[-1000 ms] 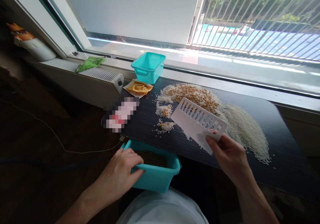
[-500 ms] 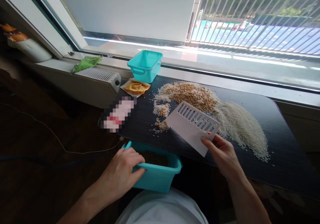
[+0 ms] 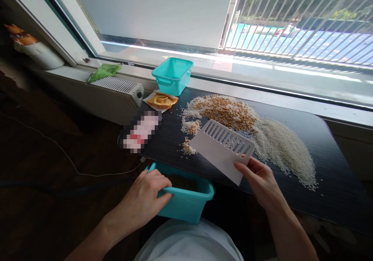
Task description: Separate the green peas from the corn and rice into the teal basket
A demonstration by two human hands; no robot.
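My left hand grips the left end of a turquoise plastic bin below the table's front edge, fingers over its rim. Small dark greenish grains lie inside the bin. Between the thumb and fingers of my right hand is a white slotted card, tilted over the table with its slots toward the window. Beyond it spreads a pile of white rice mixed at its left with round yellow beans. Two small clumps of rice and beans lie left of the card.
A second turquoise bin stands at the back left of the black table. Before it lies a yellow-orange cloth-like piece on white paper; a pixelated item is nearer. A radiator holds a green cloth. A cable runs left.
The whole view has shifted slightly, so most things sit a little further right. The slotted card has moved slightly left relative to the table. Both hands keep their hold.
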